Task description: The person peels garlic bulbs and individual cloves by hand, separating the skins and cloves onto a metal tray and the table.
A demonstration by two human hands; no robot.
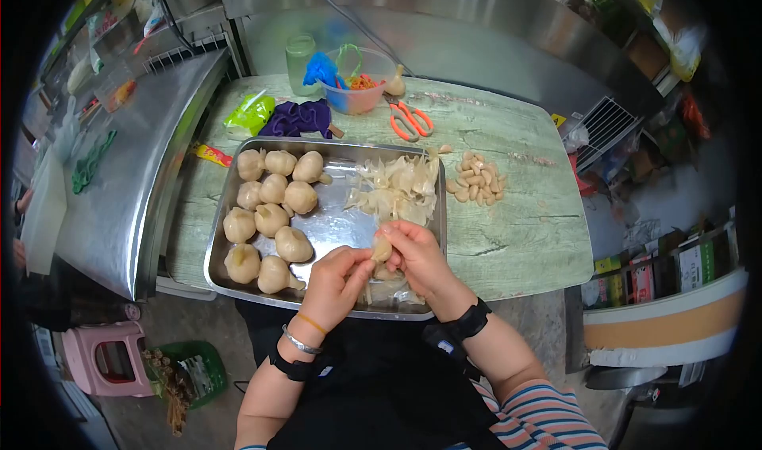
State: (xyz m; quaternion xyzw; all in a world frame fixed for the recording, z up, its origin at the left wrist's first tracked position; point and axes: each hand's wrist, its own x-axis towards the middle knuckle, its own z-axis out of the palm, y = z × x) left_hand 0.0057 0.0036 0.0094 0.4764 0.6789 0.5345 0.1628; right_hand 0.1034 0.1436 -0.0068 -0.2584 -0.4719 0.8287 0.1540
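Between both hands, above the near right part of a metal tray (333, 212), a garlic clove (382, 249) is pinched. My left hand (340, 279) grips its lower left side with thumb and fingers. On its upper right side, the thumb and fingertips of my right hand (417, 259) are closed. Whole garlic bulbs (272, 220) stand in rows along the tray's left side. Papery garlic skins (394, 186) are heaped in its far right corner, with more under my hands. To the right of the tray, peeled cloves (479, 180) lie piled on the table.
Behind the tray on the green table (524, 236) are orange-handled scissors (409, 121), a plastic bowl (361, 97), a glass jar (300, 61), a purple cloth (295, 120) and a green packet (249, 111). A steel counter (127, 172) stands left; a pink stool (107, 359) is below.
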